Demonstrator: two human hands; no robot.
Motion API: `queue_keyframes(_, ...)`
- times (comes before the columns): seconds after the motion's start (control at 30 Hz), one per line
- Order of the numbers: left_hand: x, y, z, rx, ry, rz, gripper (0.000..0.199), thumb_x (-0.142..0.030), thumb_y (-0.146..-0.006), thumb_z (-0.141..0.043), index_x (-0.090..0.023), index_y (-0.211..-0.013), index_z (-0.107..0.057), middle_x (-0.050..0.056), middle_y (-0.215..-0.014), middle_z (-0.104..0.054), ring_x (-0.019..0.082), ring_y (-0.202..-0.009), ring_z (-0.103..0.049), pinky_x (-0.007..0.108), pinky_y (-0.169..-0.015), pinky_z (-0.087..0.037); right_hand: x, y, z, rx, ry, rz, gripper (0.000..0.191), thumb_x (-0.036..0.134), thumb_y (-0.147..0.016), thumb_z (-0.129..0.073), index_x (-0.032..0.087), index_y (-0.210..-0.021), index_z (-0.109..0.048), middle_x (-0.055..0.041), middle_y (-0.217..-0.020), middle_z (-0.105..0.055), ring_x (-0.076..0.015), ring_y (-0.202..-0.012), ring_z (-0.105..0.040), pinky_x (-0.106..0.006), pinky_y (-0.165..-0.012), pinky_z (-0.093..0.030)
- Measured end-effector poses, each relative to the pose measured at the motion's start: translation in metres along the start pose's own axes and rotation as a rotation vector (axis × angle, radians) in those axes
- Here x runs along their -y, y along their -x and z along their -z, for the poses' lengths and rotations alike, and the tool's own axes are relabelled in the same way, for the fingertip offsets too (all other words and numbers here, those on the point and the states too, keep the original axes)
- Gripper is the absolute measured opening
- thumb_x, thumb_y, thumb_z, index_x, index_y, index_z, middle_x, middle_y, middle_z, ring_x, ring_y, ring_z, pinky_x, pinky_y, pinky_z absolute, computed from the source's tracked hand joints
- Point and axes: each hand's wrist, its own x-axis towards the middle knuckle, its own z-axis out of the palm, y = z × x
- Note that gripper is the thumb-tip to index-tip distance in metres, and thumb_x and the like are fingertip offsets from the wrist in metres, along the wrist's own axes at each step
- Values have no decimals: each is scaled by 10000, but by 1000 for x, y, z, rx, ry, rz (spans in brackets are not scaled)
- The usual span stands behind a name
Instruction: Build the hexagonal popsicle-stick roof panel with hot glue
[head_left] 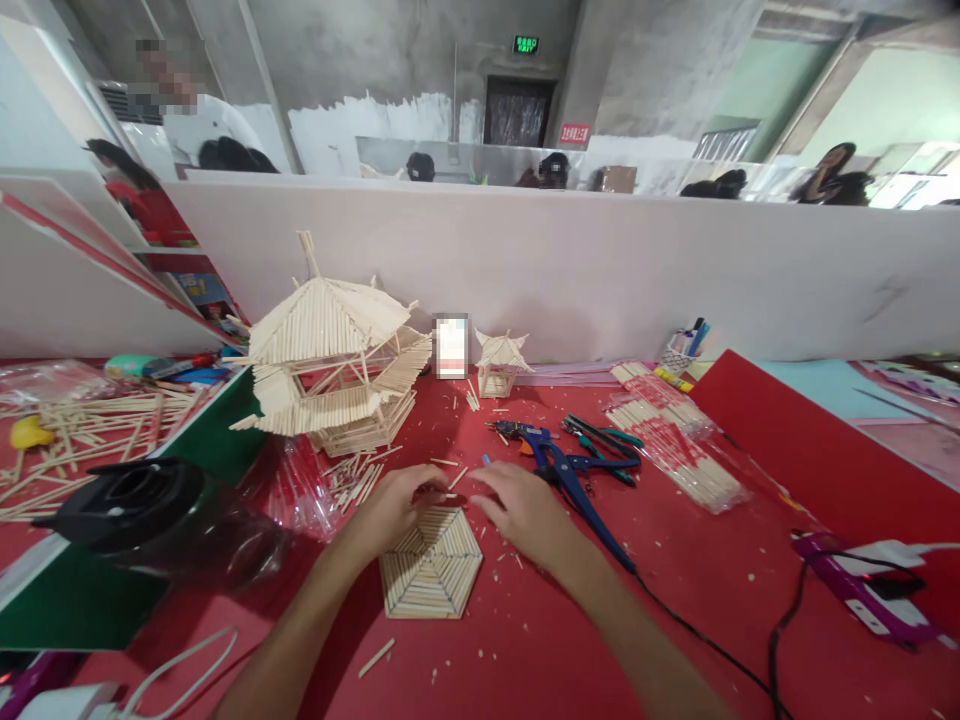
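A flat hexagonal panel of pale wooden sticks (433,585), crossed by dark bluish lines, lies on the red table below my hands. My left hand (409,500) is over the panel's upper left edge, its fingers curled toward the thumb; what they may hold is hidden. Across from it, my right hand (521,510) hovers at the upper right, index finger and thumb apart. A small blue tip (486,460) shows just above the right index finger; I cannot tell whether the hand touches it. A short loose stick (458,478) lies between the two hands.
A large stick pavilion (334,360) stands back left, a small one (502,362) at the back. Right are a blue glue gun (570,480) with its cable, pliers (607,445) and bagged sticks (682,450). A dark bottle (165,515) lies left. A power strip (870,595) is far right.
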Motion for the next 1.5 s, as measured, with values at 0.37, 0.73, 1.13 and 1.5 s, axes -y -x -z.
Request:
queue_keyframes(0.37, 8, -1, -2, -2, 197, 141, 104, -218, -819, -597, -193, -919, -581, 19, -839, -702, 165, -798, -663, 251, -722, -485, 13, -17, -31, 5, -205, -30, 179, 225, -931, -528, 221, -909, -706, -19, -929, -703, -143, -872, -625, -240, -768, -422)
queue_keyframes(0.73, 27, 12, 31, 152, -136, 76, 224, -189, -859, -525, -215, -930, -737, 47, -933, -740, 181, -864, -651, 257, -785, -452, 15, -9, -41, 27, -154, -94, 173, 172, -893, -532, 218, -847, -692, -9, -872, -679, -140, -832, -616, -255, -736, -438)
queue_keyframes(1.13, 22, 8, 28, 174, -103, 61, 252, -166, -841, -532, -242, -854, -772, 31, -842, -740, 151, -769, -638, 235, -727, -438, 11, -8, -41, 47, -197, -99, 218, 164, -901, -508, 217, -865, -716, -23, -899, -694, -149, -846, -633, -272, -766, -458)
queue_keyframes(1.5, 24, 9, 26, 190, -162, 105, 254, -166, -856, -534, -247, -869, -775, 28, -865, -734, 156, -793, -639, 235, -719, -418, 10, -4, -42, 10, -242, -111, 253, 111, -885, -496, 213, -906, -726, -23, -912, -724, -153, -850, -648, -281, -771, -473)
